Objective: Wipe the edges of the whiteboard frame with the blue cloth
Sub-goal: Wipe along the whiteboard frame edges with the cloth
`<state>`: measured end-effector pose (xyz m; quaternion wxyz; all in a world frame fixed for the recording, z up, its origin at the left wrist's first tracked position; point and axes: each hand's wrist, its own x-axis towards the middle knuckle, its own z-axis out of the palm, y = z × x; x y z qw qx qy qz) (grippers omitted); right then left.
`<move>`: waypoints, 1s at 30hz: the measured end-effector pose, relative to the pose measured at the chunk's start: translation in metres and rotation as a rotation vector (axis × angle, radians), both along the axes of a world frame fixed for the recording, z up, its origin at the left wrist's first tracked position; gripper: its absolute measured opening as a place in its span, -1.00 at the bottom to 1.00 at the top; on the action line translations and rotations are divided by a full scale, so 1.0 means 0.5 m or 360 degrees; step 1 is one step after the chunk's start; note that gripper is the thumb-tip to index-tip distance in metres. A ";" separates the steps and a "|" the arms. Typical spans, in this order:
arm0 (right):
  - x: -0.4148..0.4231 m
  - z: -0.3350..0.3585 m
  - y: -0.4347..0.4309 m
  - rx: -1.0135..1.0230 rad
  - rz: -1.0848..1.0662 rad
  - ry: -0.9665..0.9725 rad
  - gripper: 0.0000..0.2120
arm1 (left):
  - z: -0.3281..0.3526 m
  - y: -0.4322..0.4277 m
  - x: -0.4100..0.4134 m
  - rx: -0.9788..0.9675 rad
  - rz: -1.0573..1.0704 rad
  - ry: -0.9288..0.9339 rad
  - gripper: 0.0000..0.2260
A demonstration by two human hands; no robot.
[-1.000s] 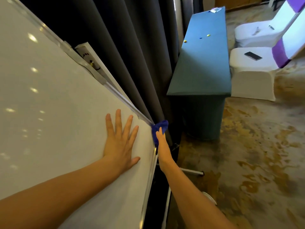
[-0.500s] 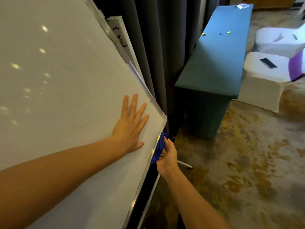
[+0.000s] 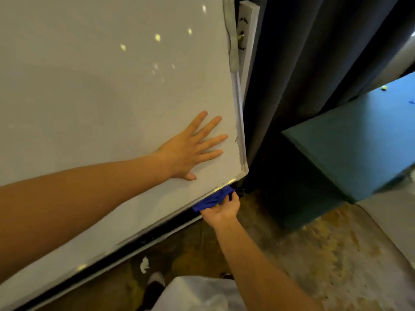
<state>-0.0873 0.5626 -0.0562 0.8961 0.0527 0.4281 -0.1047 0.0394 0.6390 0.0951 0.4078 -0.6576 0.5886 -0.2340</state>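
The whiteboard fills the left and upper part of the view, edged by a silver frame. My left hand lies flat on the board with fingers spread, close to the lower right corner. My right hand presses the blue cloth against the underside of the bottom frame edge, just left of that corner. Most of the cloth is tucked between my palm and the frame.
Dark curtains hang right behind the board. A teal-covered table stands to the right. The mottled brown floor lies below, with a scrap of white paper and my shoe near the board's stand rail.
My right hand slid the cloth down the right frame edge, around the lower corner, and onto the bottom edge. The camera tilted down and turned; my left hand stayed flat on the board.
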 end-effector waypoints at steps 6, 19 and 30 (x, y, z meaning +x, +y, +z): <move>-0.078 0.020 -0.048 0.0120 0.0284 -0.0026 -0.58 | 0.032 -0.018 -0.088 0.0042 0.0315 0.0190 -0.09; -0.160 0.063 -0.116 -0.0057 0.0432 -0.0045 -0.54 | -0.112 0.124 -0.427 -0.0996 0.1807 0.1207 -0.40; -0.168 0.157 -0.205 -0.0979 0.0962 -0.0037 -0.67 | -0.174 0.145 -0.537 -0.1969 0.2403 0.1761 -0.44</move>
